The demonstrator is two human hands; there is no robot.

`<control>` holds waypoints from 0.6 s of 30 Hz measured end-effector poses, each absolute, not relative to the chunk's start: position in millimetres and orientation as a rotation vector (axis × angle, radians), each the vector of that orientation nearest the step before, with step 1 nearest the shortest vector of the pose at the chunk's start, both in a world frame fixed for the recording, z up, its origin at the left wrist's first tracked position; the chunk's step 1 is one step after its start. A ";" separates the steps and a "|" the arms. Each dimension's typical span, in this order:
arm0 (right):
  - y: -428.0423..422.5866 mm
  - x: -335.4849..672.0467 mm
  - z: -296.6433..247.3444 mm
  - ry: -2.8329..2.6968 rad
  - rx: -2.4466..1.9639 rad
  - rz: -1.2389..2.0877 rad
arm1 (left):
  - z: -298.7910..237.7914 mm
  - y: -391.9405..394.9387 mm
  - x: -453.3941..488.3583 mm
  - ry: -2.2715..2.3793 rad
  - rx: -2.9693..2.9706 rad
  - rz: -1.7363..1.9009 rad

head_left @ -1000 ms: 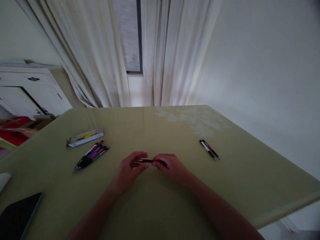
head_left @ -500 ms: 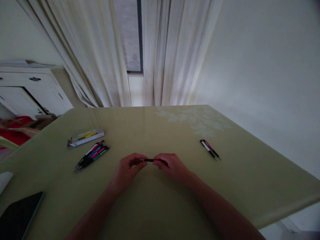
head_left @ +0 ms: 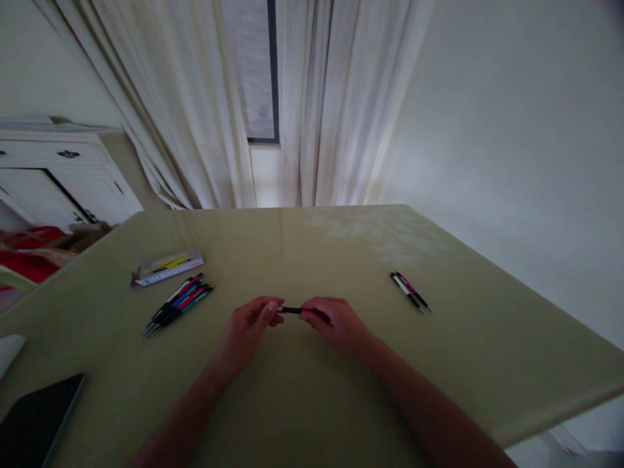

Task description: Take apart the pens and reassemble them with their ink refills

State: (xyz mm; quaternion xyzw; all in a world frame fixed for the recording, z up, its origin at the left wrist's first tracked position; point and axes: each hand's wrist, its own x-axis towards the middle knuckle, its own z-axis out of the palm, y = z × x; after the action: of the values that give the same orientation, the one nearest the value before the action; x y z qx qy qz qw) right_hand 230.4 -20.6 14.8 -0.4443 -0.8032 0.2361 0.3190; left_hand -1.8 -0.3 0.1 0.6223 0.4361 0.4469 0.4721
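Note:
Between my two hands, above the middle of the table, a pen (head_left: 292,311) lies level, its black grip showing in the gap. My left hand (head_left: 252,327) pinches its tip end with thumb and fingers. At the other end, my right hand (head_left: 337,323) is closed around the barrel, of which a bit of red shows; the rest is hidden by the fingers. To the left lies a bunch of several pens (head_left: 179,304) in mixed colours. On the right, a white-and-black pen (head_left: 406,292) and a purple-and-black pen (head_left: 413,290) lie side by side.
An opened pen box (head_left: 168,268) rests behind the bunch of pens. A dark tablet or phone (head_left: 41,419) lies at the table's near left, with a white object (head_left: 10,351) beyond it. Curtains, a wall and a white cabinet (head_left: 63,175) surround the table (head_left: 312,403).
The fingers of my left hand have shifted slightly left along the pen's tip, and the thumb has moved up. My right hand has barely moved.

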 end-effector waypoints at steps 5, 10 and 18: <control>-18.9 232.7 10.9 -2.139 -1.166 0.570 | 0.2 1.1 -3.0 1.062 1.559 1.031; -20.0 232.6 12.3 -2.142 -1.187 0.638 | 0.8 -0.1 -2.9 1.068 1.581 1.065; -21.1 231.3 14.0 -2.147 -1.166 0.654 | -1.2 -1.0 -5.3 1.071 1.637 1.005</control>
State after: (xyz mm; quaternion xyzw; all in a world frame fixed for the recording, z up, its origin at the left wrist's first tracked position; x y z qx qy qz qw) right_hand 231.3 -21.1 14.0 -0.4396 -0.8095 0.2464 0.3013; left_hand -5.3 -1.0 -1.2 0.6634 0.4338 0.4071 0.4538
